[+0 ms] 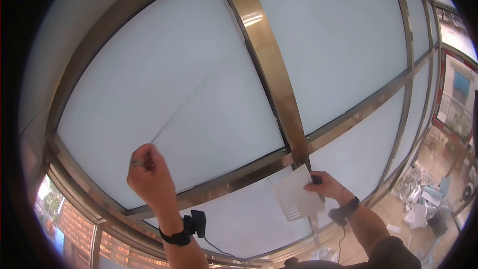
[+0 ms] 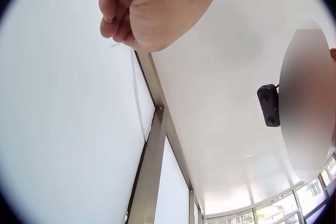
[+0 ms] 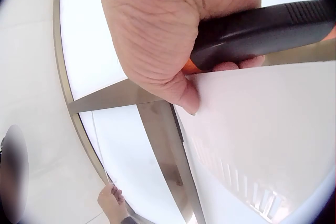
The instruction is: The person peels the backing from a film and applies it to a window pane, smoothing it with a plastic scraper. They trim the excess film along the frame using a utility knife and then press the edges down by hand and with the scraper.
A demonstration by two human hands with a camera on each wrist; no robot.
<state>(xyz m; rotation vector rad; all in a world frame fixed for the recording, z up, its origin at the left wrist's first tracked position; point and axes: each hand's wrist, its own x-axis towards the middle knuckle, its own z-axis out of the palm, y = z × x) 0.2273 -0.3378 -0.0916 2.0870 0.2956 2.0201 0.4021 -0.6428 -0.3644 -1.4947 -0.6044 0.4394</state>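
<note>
Pinched in my left hand (image 1: pixel 152 175) (image 2: pixel 157 11) is the end of a thin strip (image 1: pixel 181 103) (image 2: pixel 137 90), which stretches up and right across a frosted white panel (image 1: pixel 149 69). My right hand (image 1: pixel 329 187) (image 3: pixel 163 29) grips a black-handled tool (image 3: pixel 257 32) with orange parts, together with a white card (image 1: pixel 294 195) (image 3: pixel 262 124) that has a row of slots. That card lies over the metal frame and lower panel in the head view. The tool's far end is out of view in the right wrist view.
Brown metal bars (image 1: pixel 271 45) divide the panels. Crumpled sheets and scraps (image 1: pixel 418 194) lie on the floor at the lower right. Cords hang from both wrist cameras. Windows (image 1: pixel 55 209) stand at the lower left, and an opening with a railing (image 1: pixel 455 109) at the right.
</note>
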